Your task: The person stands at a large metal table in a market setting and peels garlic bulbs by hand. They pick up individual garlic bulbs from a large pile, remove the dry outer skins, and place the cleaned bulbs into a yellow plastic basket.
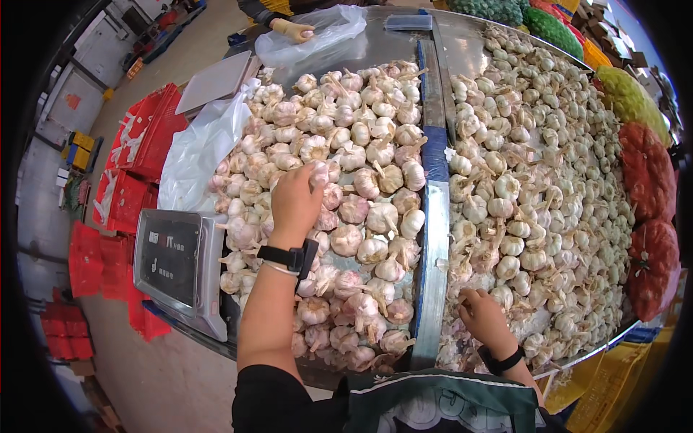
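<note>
My left hand (296, 201) reaches over the nearer-left heap of garlic bulbs (346, 240), thumb and fingers pinching a pale pinkish garlic bulb (319, 173). Dry stalks stick out of many bulbs around it. My right hand (487, 319) hovers low over the near edge of the right-hand heap of garlic (522, 230), fingers loosely bent and apart, nothing visible in them. Loose papery skins (455, 338) lie beneath it. Between the two heaps runs a metal divider (436, 238), wrapped partway in blue tape. Dark bands circle both my wrists.
A digital scale (178, 265) stands at the left edge, beside a clear plastic bag (200, 157). Another person's gloved hand (292, 30) rests by a plastic bag (330, 32) at the far end. Red crates (146, 130) stand left; filled red mesh sacks (647, 168) line the right.
</note>
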A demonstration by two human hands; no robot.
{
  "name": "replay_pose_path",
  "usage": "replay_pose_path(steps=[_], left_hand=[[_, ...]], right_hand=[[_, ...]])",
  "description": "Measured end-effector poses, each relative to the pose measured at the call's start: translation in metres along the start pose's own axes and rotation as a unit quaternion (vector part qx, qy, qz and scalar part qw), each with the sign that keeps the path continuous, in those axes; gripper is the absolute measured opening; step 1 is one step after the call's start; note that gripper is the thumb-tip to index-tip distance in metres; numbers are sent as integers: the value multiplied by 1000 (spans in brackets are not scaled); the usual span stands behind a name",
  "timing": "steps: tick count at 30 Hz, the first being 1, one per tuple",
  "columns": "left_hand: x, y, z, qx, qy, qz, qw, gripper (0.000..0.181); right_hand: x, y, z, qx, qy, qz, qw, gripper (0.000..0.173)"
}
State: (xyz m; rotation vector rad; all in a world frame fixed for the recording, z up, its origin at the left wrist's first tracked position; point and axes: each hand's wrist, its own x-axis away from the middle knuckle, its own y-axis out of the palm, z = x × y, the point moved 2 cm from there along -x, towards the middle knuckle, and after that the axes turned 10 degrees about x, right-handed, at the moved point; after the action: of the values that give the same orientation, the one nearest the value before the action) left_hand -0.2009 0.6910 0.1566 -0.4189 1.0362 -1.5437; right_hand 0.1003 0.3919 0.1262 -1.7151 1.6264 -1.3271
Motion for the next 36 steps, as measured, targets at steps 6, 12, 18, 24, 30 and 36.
replay_pose_path(steps=[6,12,18,24,30,36], left_hand=[[35,60,127,50,251,-243,936,68],[5,137,96,-106,149,-243,953,79],[-68,153,54,-256,46,-176,949,65],[-46,110,85,-33,88,-267,959,80],[128,-17,126,-55,108,-428,896,100],[264,-27,93,-80,35,-443,892,135]], right_hand=[[-12,8,-1,43,-11,13,999,24],[4,1,15,2,-31,11,999,25],[44,-11,62,-42,4,-2,999,28],[88,-36,100,-80,47,71,993,24],[105,-57,120,-42,87,81,992,25],[91,-62,115,30,71,39,996,27]])
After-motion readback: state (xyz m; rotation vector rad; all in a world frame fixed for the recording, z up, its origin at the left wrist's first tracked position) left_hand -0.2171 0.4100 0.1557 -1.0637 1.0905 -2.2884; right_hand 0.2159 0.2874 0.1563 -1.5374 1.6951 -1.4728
